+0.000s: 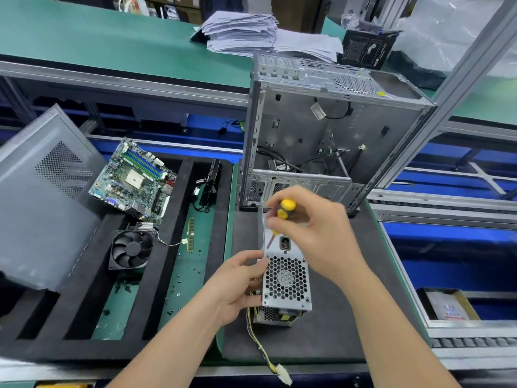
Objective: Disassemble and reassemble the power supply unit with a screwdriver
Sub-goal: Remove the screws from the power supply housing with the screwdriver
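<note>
Two hands work: left hand grips the upright power supply unit; right hand grasps the screwdriver, angled down-left onto its top face.

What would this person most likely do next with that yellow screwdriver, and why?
Probably twist the screwdriver to work a screw on the power supply. The right hand grips the yellow handle, the shaft slants down to the metal face left of the socket, and the left hand steadies the side. The tip is blurred.

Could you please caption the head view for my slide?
Left hand grips the power supply unit while the right hand holds a screwdriver against it.
</note>
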The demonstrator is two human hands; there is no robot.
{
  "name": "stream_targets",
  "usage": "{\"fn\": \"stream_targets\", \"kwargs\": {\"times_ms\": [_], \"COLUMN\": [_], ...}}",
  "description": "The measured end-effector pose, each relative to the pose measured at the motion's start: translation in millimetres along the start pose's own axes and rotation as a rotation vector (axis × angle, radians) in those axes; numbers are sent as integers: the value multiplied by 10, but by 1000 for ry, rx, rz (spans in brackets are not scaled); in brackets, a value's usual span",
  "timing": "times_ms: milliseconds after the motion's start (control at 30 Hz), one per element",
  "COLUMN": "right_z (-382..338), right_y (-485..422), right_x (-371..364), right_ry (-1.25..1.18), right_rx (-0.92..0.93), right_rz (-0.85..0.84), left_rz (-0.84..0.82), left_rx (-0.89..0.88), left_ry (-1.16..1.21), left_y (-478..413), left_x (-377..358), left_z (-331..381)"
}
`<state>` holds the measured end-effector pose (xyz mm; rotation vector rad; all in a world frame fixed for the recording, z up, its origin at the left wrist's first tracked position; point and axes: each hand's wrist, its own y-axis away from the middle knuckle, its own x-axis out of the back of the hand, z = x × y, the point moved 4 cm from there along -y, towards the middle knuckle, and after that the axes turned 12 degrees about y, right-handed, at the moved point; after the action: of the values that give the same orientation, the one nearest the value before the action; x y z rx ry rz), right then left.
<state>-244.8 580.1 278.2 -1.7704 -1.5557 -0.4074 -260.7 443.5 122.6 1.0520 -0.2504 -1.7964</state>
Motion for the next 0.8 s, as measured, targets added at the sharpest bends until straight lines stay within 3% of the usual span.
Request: {"fn": "stream_targets", "kwargs": {"times_ms": [200, 400, 467, 600, 800], "right_z": [457, 1570, 1826, 2120, 2300], "right_y": [150, 978, 1243, 1535, 1429], "right_x": [512, 314, 164, -153, -274], "right_ry": [-70, 109, 159, 192, 217], "right_rx": [-224, -802, -904, -999, -916], "right_rz": [410, 659, 697, 591, 321], "left_rz": [98, 336, 386, 484, 693], "left_rx": [-19, -72, -86, -200, -450], "left_ry": [-73, -116, -112, -159, -403], "left_y": [-63, -203, -235, -189, 226], "left_x": [310, 748, 833, 963, 1328], "left_z": [92, 96, 50, 10, 132]}}
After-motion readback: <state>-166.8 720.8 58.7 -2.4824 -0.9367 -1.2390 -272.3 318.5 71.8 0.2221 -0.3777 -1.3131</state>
